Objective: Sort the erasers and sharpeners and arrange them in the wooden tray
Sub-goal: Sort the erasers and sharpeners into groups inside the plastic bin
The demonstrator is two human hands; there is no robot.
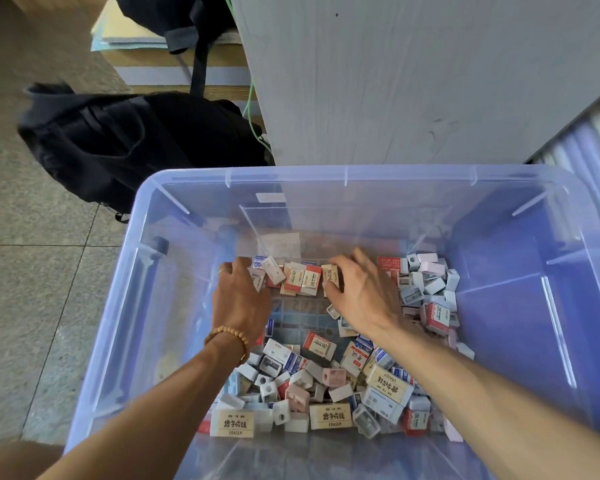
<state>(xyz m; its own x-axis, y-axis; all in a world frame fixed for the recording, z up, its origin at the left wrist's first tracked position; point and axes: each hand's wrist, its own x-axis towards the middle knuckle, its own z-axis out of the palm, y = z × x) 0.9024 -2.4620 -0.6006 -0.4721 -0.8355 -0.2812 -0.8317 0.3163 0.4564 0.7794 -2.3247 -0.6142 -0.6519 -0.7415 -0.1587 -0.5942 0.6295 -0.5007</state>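
Erasers and sharpeners lie mixed together in a big translucent blue plastic bin that stands on the tiled floor; the wooden tray of the task is not visible anywhere in this view. Both hands reach deep into the bin toward its far side. The left hand, with a beaded bracelet at the wrist, has its fingers curled onto the left end of a small cluster of red-and-white sleeved erasers, and the right hand has its fingers bent down on the right end of the same cluster, touching a cream eraser. I cannot tell for certain if either hand really pinches a piece or only presses on it. I judge the step to be the gathering of erasers from the mixed pile, an early part of the sorting, because most pieces are unsorted. The next move probably calls for closing both hands on the cluster and lifting it together without dropping pieces. In the bin, pale blue, white and pink sharpeners are heaped at the right and near side, with larger cream erasers marked ERASER close to the near wall. A black backpack lies on the floor behind the bin, beside a grey cabinet panel.
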